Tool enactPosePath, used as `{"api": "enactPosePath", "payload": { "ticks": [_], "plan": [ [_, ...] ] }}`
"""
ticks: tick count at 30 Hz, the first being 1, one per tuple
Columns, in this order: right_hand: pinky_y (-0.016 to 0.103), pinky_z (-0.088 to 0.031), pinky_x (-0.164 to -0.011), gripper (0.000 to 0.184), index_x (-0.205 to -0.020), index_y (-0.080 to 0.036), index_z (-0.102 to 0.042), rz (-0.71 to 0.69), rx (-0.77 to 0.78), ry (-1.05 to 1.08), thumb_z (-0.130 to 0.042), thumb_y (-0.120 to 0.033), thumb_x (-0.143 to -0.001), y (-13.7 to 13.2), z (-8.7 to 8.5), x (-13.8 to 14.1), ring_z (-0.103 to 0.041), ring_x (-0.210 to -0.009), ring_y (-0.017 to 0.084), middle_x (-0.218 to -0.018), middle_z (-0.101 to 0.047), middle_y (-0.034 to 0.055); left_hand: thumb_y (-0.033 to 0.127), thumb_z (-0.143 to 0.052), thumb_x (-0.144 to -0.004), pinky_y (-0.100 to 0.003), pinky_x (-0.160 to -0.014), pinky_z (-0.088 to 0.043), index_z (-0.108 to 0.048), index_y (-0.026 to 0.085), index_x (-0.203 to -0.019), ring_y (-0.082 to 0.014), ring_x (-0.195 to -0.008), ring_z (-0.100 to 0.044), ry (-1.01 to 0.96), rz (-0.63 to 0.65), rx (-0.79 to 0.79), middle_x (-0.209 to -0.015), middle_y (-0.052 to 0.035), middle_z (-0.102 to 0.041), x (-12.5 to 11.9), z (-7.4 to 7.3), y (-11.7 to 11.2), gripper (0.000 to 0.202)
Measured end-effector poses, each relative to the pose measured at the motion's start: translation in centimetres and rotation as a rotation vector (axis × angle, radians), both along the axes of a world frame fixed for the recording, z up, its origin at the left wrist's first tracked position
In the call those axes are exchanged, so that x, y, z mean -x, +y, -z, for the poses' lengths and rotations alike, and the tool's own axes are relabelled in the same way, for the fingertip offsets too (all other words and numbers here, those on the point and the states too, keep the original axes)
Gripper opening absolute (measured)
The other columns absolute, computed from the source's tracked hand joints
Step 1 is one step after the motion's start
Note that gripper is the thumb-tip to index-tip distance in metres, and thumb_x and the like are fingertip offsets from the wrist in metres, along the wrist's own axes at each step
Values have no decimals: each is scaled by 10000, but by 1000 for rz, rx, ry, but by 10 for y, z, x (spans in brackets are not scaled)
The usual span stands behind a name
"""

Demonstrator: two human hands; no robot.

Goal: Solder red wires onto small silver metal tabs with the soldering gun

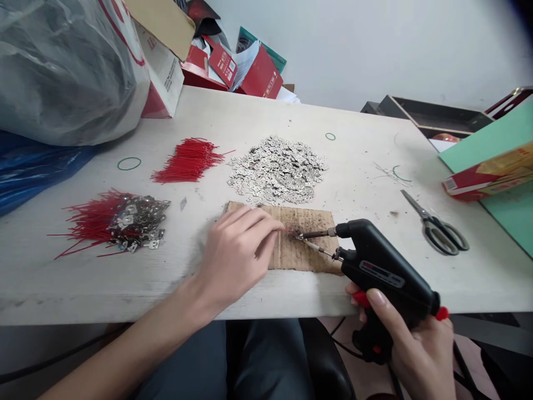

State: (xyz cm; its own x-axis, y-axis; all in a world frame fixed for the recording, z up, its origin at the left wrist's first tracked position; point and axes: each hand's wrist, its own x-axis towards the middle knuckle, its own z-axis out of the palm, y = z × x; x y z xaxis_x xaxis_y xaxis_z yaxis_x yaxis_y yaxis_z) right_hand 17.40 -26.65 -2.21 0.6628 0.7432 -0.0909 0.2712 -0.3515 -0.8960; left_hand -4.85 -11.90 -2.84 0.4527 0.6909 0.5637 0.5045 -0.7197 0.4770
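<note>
My left hand [237,253] rests on a scorched cardboard pad [300,253], its fingers pinched on a short red wire [287,229] that points right. The wire's end meets a small metal tab [298,237] on the pad. My right hand [412,344] grips a black soldering gun [381,272] by its handle, a finger over the red trigger. The gun's metal tip touches the tab from the right.
A heap of loose metal tabs [277,169] and a bundle of red wires [187,161] lie behind the pad. Finished wires with tabs [120,222] are piled at left. Scissors [439,228] lie at right, boxes and a plastic bag at the back.
</note>
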Motion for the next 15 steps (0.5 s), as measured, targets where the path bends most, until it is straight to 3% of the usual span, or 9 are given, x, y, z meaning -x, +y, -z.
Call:
{"api": "enactPosePath", "payload": {
  "ticks": [9, 15],
  "plan": [
    [200, -542, -580, 478, -883, -201, -841, 2, 59, -28, -815, -673, -810, -2, 0, -3, -660, -684, 178, -803, -772, 68, 61, -654, -953, -379, -830, -522, -765, 166, -993, -192, -893, -636, 17, 13, -8, -938, -23, -739, 0, 0, 0, 158],
    [198, -538, -575, 445, -843, -202, -813, -40, 21, -28, -802, -647, -844, -2, 1, -4, -670, -713, 181, -842, -764, 65, 68, -651, -962, -367, -803, -512, -780, 173, -977, -182, -863, -622, 27, 5, -12, -900, -16, -725, 0, 1, 1, 167]
  ]
}}
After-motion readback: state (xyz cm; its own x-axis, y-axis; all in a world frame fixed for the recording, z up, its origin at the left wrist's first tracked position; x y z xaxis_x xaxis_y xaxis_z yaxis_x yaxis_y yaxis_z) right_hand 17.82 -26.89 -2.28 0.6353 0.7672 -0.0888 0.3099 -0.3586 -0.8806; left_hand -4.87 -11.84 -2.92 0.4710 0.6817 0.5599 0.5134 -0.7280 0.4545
